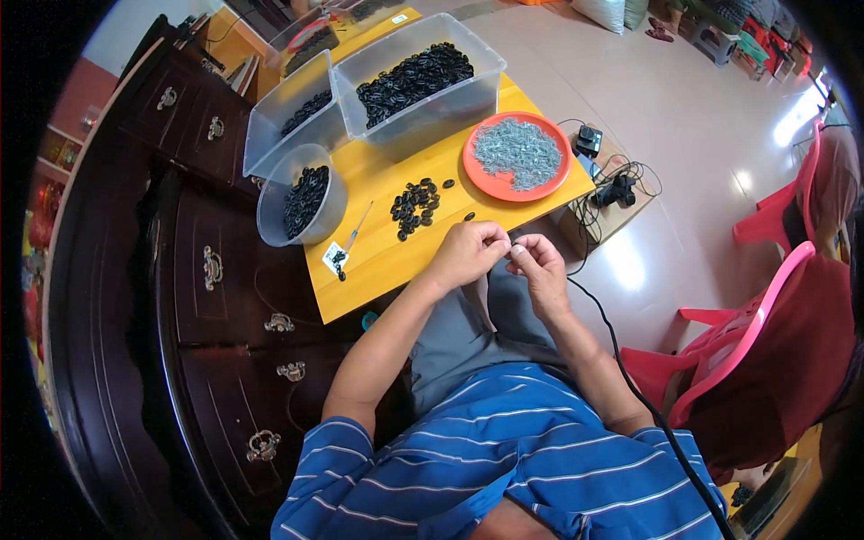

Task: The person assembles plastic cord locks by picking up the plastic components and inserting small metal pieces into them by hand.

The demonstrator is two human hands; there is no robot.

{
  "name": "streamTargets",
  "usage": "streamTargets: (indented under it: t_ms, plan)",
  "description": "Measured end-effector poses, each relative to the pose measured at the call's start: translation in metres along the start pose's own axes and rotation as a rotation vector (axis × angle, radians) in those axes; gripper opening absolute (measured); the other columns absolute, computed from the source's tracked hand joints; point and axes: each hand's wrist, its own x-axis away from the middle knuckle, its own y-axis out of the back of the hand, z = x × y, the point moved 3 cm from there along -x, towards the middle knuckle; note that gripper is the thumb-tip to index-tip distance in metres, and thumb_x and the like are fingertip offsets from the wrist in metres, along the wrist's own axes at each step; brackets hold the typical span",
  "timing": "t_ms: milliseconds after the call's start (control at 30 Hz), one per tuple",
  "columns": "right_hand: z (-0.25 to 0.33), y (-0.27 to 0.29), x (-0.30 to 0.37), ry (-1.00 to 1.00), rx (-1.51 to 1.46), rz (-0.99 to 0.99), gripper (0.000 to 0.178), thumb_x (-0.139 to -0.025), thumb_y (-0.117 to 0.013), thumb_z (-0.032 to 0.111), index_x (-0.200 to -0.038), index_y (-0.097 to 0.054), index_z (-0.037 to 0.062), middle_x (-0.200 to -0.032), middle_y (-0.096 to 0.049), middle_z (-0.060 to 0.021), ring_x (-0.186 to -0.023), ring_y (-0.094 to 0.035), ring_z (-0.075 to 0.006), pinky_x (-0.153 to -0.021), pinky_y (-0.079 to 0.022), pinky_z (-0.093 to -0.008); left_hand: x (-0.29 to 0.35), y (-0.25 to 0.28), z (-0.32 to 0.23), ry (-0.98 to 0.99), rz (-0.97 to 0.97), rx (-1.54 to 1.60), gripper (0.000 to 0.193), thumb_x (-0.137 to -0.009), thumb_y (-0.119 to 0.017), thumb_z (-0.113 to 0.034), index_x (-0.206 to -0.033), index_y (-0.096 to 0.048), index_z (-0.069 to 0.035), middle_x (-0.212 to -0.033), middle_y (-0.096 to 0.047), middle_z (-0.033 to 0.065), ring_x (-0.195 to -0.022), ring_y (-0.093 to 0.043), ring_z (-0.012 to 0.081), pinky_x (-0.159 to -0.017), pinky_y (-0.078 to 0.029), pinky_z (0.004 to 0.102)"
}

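Note:
My left hand (470, 252) and my right hand (543, 274) meet over my lap, just off the table's near edge. The fingertips of both are pinched together on a small black piece (514, 242), mostly covered by the fingers. One loose black oval piece (469, 216) lies on the table beside my left hand. Farther in is a loose pile of black oval pieces (414, 209). An orange-red plate (490, 186) holds a heap of small grey metal-looking parts (515, 148). To the left, a thin blue-handled tool (352, 238) lies by a white card (332, 256) with black bits.
On the yellow table (387, 279) stand a round clear tub (268, 216) and two clear bins (495, 76) (261, 148) of black pieces. Dark drawers (216, 324) flank the left. Cameras and cables (619, 189) sit on a box at right, near pink chairs (756, 333) and another person.

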Motion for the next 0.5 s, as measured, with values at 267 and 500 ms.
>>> streamTargets:
  t_ms: [267,500]
  plan:
    - [0.012,0.019,-0.021,-0.051,-0.01,0.005,0.005,-0.093,-0.064,0.01,-0.095,-0.061,0.0062,-0.087,-0.068,-0.0034,-0.073,-0.059,-0.0069,-0.069,-0.05,-0.0219,-0.082,0.03,-0.01,-0.194,-0.192,-0.361,0.013,-0.083,-0.07,-0.014,-0.093,-0.072,-0.006,-0.085,-0.072,0.0118,-0.072,-0.069,0.0243,-0.068,-0.055,0.0354]
    - [0.02,0.03,-0.03,-0.077,0.121,-0.007,0.005,-0.092,-0.063,0.01,-0.095,-0.062,0.0051,-0.085,-0.067,-0.0012,-0.074,-0.06,-0.005,-0.065,-0.049,-0.0217,-0.127,0.014,0.014,-0.305,-0.049,-0.582,0.009,-0.083,-0.067,-0.014,-0.09,-0.072,-0.011,-0.09,-0.069,0.0084,-0.085,-0.068,0.0301,-0.074,-0.055,0.0418]
